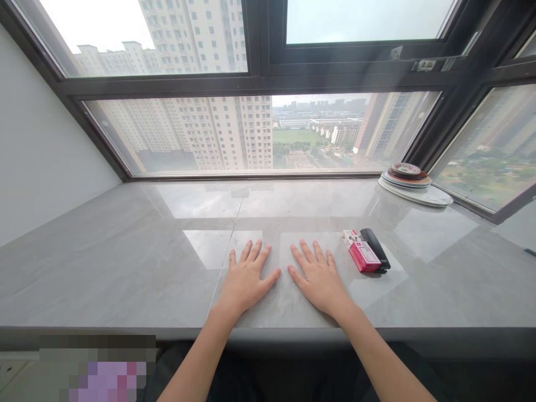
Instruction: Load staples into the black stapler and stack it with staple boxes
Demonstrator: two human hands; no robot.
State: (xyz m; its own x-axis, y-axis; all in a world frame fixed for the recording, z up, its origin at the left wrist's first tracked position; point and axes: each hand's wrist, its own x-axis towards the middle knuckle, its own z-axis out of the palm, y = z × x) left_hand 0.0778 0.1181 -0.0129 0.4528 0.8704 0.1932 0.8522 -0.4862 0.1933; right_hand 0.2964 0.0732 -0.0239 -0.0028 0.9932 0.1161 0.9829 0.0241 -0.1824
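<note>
Left hand (248,281) and right hand (317,281) flat on grey sill (113,268), pink-and-white box (363,254) beside black stapler (376,244).

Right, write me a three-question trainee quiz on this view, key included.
1. Which is nearer the black stapler: the left hand or the right hand?
2. True or false: both hands lie palm-down on the grey windowsill.
3. Fill in: the stacked plates stand near the sill's far ____ corner, while the red-and-white box lies beside the stapler.

Key: 1. right hand; 2. true; 3. right.
</note>
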